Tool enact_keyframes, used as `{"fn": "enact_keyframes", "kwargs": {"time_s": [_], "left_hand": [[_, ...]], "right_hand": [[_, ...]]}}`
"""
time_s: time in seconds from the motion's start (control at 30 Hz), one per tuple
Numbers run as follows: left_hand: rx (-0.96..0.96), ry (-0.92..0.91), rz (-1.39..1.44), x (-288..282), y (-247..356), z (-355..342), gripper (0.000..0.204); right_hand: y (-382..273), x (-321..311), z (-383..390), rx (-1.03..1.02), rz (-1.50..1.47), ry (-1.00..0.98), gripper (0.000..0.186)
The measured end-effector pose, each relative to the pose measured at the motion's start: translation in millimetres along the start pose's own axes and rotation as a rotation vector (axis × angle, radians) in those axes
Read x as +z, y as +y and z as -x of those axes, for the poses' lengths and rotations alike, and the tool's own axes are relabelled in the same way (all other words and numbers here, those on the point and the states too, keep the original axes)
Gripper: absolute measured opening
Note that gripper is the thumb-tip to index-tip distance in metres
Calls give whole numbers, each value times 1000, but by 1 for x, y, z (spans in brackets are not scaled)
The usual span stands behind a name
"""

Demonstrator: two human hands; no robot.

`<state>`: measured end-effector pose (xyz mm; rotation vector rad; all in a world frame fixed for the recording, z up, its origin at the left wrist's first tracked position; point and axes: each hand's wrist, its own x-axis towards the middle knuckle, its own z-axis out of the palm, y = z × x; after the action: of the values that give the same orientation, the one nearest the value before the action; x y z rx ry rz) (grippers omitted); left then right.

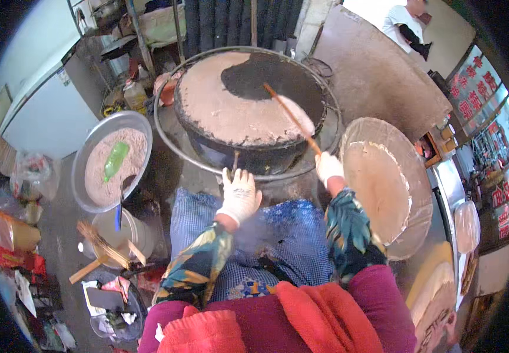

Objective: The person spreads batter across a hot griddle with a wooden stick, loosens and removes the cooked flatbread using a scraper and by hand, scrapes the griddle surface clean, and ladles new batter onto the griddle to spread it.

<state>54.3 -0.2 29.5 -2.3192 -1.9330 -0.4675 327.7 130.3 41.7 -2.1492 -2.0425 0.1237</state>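
Observation:
In front of me is a round black griddle (248, 79), with pale pinkish-brown batter (225, 112) covering its left and near parts. Dark bare surface shows at the back and right. My right hand (329, 169), in a white glove, is closed round the near end of a long wooden stick (289, 115). The stick slants across the griddle to the far left, its right side bordered by batter. At the griddle's near edge my gloved left hand (239, 196) is closed on a thin rod (236, 160) that points up toward the rim; its lower part is hidden.
A metal ring (158, 117) surrounds the griddle. On the left stands a basin (79, 191) of pinkish-brown flour-like stuff with a green scoop-like piece (116, 160). A bucket (142, 226) and firewood (101, 244) are below it. At right, a large tub (416, 194) holds batter.

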Motion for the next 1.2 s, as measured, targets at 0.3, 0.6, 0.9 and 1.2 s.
{"fn": "enact_keyframes", "kwargs": {"time_s": [0.3,0.6,0.9,1.2], "left_hand": [[21,-13,-166,5,-26,9,56],[-117,-10,-125,2,-59,14,53],[-206,32,-234,6,-101,22,53],[-352,-119,-235,-7,-130,9,50]], "right_hand": [[12,7,0,-16,13,-74,42],[-14,9,4,-89,50,-149,44],[-21,13,3,-183,137,-162,43],[-24,11,7,-250,102,-85,42]]}}
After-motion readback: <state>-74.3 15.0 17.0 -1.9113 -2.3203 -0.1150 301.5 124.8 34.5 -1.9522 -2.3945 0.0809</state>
